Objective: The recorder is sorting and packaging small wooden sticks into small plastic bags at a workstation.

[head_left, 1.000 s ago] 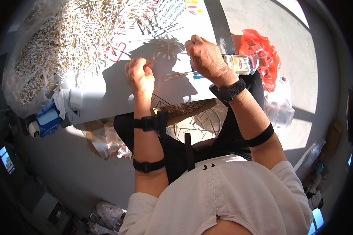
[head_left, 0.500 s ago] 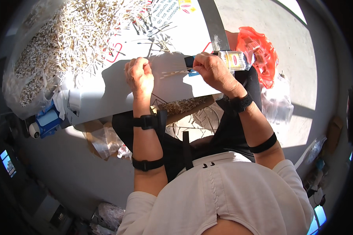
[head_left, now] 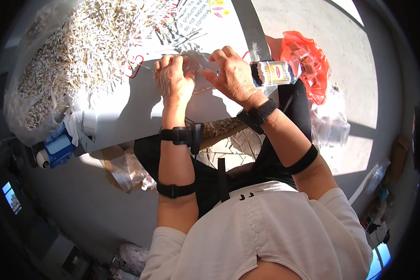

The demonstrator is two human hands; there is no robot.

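Across the white table (head_left: 137,105), reaching forward palm-down, with wrists nearly straight. Curling the left hand (head_left: 175,81) with knuckles raised and fingertips hidden, so unable to tell whether gripping anything. Angling the right hand (head_left: 234,77) inward just beside it, with thumb parted from bent fingers in an open grasp. Showing loose cotton swabs (head_left: 202,89) between both hands, beyond them a swab heap (head_left: 95,51) leftward and a swab pack (head_left: 275,73) rightward

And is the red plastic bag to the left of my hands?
No, the red plastic bag is to the right of your right hand, beyond the swab pack.
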